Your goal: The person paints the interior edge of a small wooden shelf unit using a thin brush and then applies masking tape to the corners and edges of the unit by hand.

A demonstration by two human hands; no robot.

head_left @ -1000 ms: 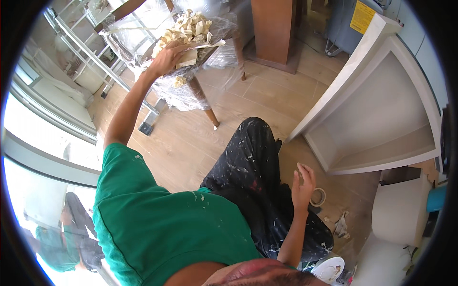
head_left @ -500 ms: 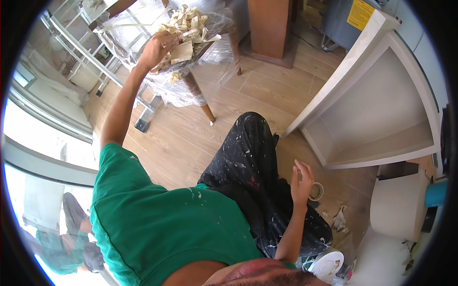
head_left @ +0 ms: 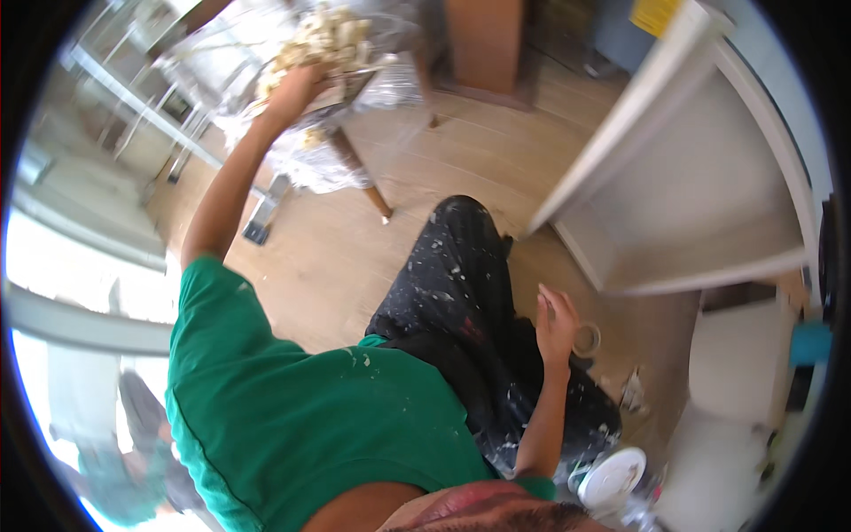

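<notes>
Plastic-wrapped table (head_left: 355, 97) by left hand (head_left: 297, 87); white cabinet (head_left: 691, 213) right.

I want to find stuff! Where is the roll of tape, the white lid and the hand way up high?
roll of tape (head_left: 586, 340), head view, on its rim beside the right hand.
white lid (head_left: 613, 479), head view, on its flat top.
left hand (head_left: 297, 89), head view, on its back.

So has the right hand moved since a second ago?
No, barely: the right hand stays beside the small roll of tape on the floor, below the white cabinet.
</notes>
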